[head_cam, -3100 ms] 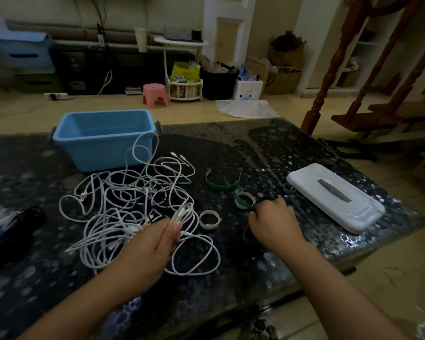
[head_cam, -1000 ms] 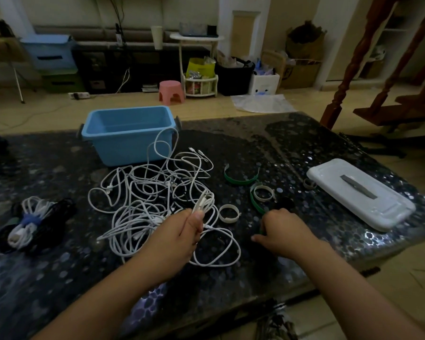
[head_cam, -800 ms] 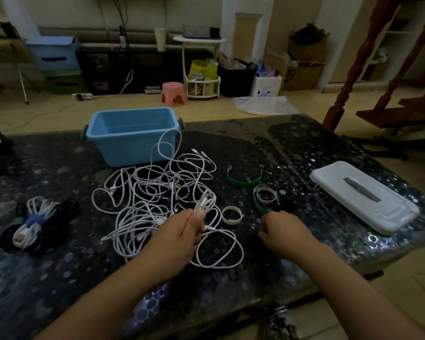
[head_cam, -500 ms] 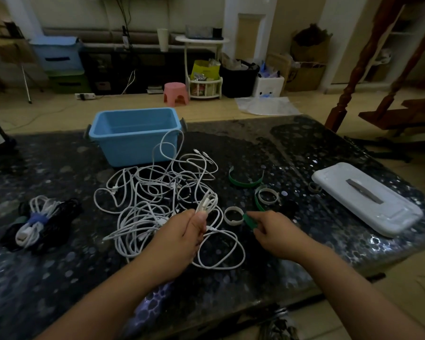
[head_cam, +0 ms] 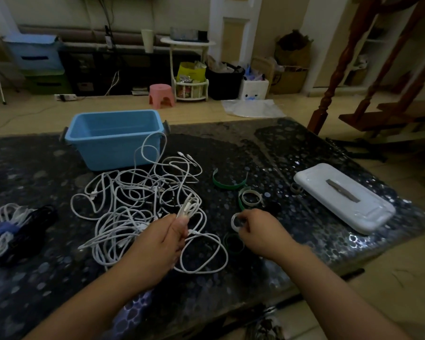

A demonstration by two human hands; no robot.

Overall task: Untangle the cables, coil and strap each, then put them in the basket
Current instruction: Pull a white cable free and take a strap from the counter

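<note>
Person, head-camera view: two forearms and two hands in frame, nothing else of the body visible.

Left arm: bare forearm entering from the lower left of the frame, no sleeve, no cuff. Left hand at lower centre: no glove, no ring or wristband visible; short pale nail on the thumb.

Right arm: bare forearm entering from the lower right corner, likewise unsleeved. Right hand right of centre: no glove, no watch, bracelet or ring visible; fingers mostly seen from the back, nails too dim to tell.

Clothing: none in frame.
</note>
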